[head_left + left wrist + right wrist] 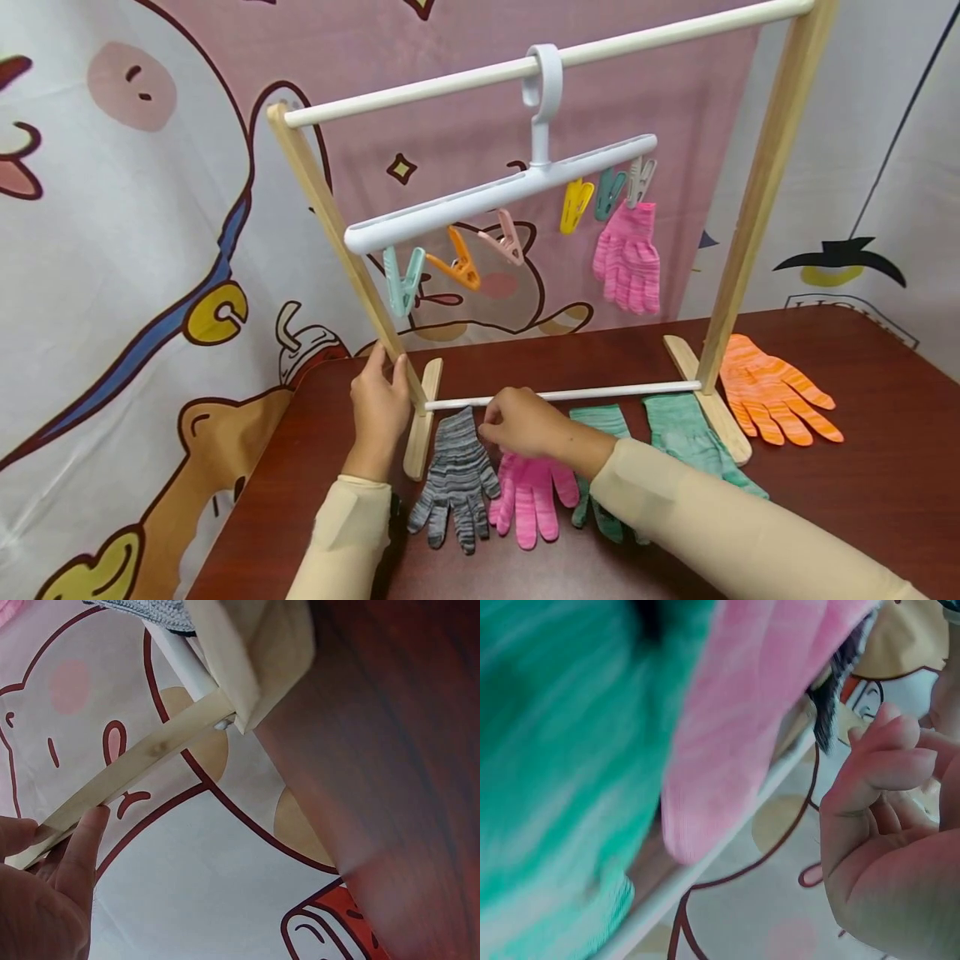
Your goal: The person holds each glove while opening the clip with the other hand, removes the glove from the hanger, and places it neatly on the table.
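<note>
With thumb and fingers, my left hand (380, 408) grips the wooden upright (142, 761) of a drying rack low on its left side. My right hand (525, 423) hovers near the rack's lower white bar (615, 393), its fingers loosely curled and nothing visible in them. Just below it lie a grey striped glove (453, 483) and a pink glove (534, 500), fingers toward me. A green glove (600, 417) is partly hidden by my right forearm. Above, a white hanger (465, 204) hangs from the top bar, and a white clothespin (640, 182) holds a pink glove (628, 258) at its right end.
Light teal (403, 282), orange (459, 265), pink (506, 240), yellow (576, 207) and darker teal (609, 193) clothespins dangle from the hanger. Another green glove (690, 437) and an orange glove (776, 392) lie by the rack's right foot (723, 425). A cartoon curtain stands behind.
</note>
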Demonstrator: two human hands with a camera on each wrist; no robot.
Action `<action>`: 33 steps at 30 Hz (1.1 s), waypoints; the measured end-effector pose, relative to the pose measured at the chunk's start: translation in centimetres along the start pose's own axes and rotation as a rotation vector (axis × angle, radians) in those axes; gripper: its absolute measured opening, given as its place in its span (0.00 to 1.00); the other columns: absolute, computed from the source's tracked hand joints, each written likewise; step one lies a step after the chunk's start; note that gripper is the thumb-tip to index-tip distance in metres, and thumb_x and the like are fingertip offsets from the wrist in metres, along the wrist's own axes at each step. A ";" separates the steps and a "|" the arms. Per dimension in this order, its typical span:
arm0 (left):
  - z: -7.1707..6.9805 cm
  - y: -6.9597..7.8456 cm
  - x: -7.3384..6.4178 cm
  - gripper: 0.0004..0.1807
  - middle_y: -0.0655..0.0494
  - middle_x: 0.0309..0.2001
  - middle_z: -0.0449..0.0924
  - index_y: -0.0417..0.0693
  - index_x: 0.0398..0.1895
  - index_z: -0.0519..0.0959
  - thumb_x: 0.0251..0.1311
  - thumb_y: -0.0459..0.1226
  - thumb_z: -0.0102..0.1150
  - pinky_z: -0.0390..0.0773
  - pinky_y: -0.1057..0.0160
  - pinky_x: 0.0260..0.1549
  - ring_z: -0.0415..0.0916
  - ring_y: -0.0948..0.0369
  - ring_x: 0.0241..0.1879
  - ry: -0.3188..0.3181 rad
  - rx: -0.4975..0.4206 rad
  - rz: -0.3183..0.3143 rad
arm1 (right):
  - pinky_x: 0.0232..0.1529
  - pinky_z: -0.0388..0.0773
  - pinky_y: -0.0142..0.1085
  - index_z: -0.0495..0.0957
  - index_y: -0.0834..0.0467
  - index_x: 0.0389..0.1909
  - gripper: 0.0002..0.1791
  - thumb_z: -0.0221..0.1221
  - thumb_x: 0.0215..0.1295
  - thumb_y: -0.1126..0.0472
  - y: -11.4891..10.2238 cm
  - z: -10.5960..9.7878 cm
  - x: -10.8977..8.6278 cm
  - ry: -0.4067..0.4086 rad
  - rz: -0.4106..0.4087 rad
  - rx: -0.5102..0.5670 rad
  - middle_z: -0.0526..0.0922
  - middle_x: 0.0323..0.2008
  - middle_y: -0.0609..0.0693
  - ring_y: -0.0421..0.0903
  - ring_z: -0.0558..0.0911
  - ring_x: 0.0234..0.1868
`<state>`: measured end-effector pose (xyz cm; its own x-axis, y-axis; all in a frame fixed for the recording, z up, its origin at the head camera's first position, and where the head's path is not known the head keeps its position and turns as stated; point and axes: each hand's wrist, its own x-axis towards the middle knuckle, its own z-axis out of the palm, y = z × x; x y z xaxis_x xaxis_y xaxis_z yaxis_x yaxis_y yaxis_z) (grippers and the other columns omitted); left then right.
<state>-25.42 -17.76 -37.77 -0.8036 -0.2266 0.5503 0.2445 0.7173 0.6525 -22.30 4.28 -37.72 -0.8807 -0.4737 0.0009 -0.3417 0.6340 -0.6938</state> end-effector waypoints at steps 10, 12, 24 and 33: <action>0.0 -0.1 -0.1 0.15 0.40 0.49 0.86 0.48 0.58 0.77 0.71 0.39 0.56 0.85 0.44 0.39 0.87 0.46 0.43 0.006 0.006 0.006 | 0.30 0.75 0.35 0.85 0.54 0.36 0.06 0.62 0.67 0.56 0.7 -5.1 -1.4 0.343 -0.076 0.005 0.84 0.27 0.44 0.38 0.77 0.25; 0.0 -0.1 -0.2 0.15 0.40 0.49 0.86 0.48 0.58 0.77 0.71 0.39 0.56 0.85 0.44 0.39 0.87 0.46 0.43 0.007 0.004 0.003 | 0.31 0.75 0.36 0.84 0.53 0.36 0.06 0.62 0.67 0.55 1.0 -6.2 -1.9 0.415 -0.088 -0.004 0.85 0.29 0.45 0.39 0.78 0.27; 0.1 -0.2 -0.2 0.16 0.39 0.49 0.86 0.48 0.59 0.78 0.71 0.38 0.57 0.85 0.44 0.38 0.87 0.45 0.43 0.032 -0.007 0.009 | 0.33 0.77 0.34 0.83 0.58 0.39 0.05 0.63 0.66 0.61 3.0 -11.9 -4.2 0.763 -0.140 -0.046 0.86 0.34 0.52 0.47 0.81 0.32; 0.2 -0.1 -0.2 0.16 0.40 0.50 0.85 0.47 0.59 0.77 0.71 0.39 0.57 0.85 0.43 0.39 0.86 0.45 0.43 0.026 0.005 0.021 | 0.52 0.68 0.53 0.76 0.67 0.54 0.20 0.64 0.63 0.63 4.2 -14.5 -4.9 0.938 -0.094 -0.014 0.74 0.52 0.66 0.62 0.72 0.55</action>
<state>-25.38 -17.66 -38.03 -0.7841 -0.2288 0.5769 0.2578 0.7255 0.6381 -24.20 18.07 -30.16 -0.7518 0.1581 0.6402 -0.4234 0.6286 -0.6524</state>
